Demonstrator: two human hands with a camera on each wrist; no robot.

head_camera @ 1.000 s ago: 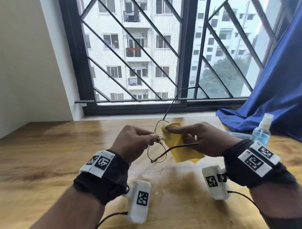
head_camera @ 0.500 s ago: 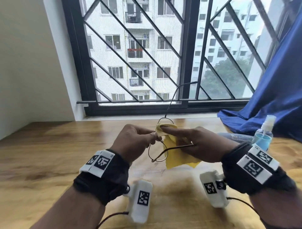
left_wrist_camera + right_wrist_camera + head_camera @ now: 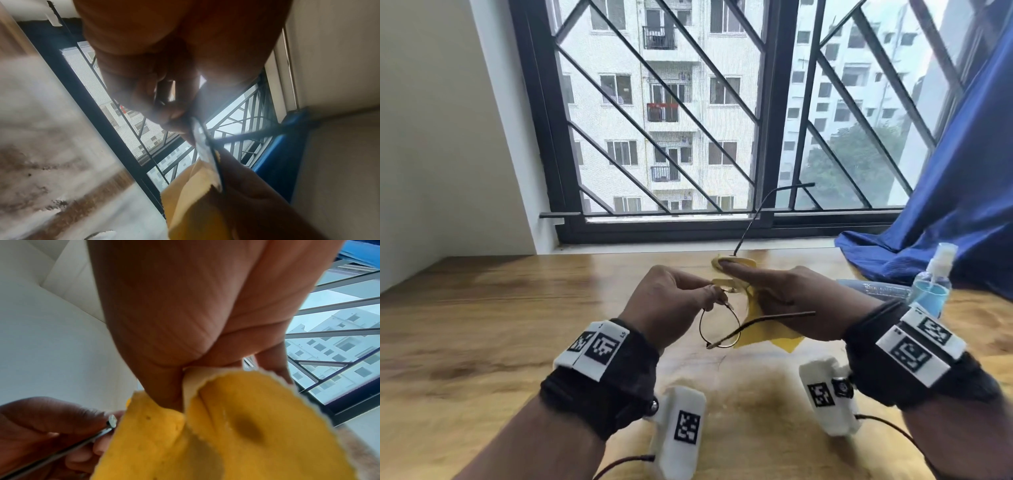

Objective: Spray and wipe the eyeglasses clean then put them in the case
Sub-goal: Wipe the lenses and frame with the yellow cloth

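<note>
Thin dark-rimmed eyeglasses hang in the air above the wooden table. My left hand pinches them at the bridge between the lenses. One temple sticks up toward the window, the other points right. My right hand pinches a yellow cloth folded over the far lens, forefinger stretched on top, thumb beneath. In the right wrist view the yellow cloth fills the lower half and covers that lens. In the left wrist view the near lens shows edge-on. No case is in view.
A blue spray bottle with a clear cap stands at the right, next to a clear plastic item lying flat. A blue curtain drapes onto the table's far right corner. A barred window runs along the far edge.
My right hand and the cloth have slid up and away over the far lens. The glasses have tilted slightly; my left hand's pinch is unchanged.
</note>
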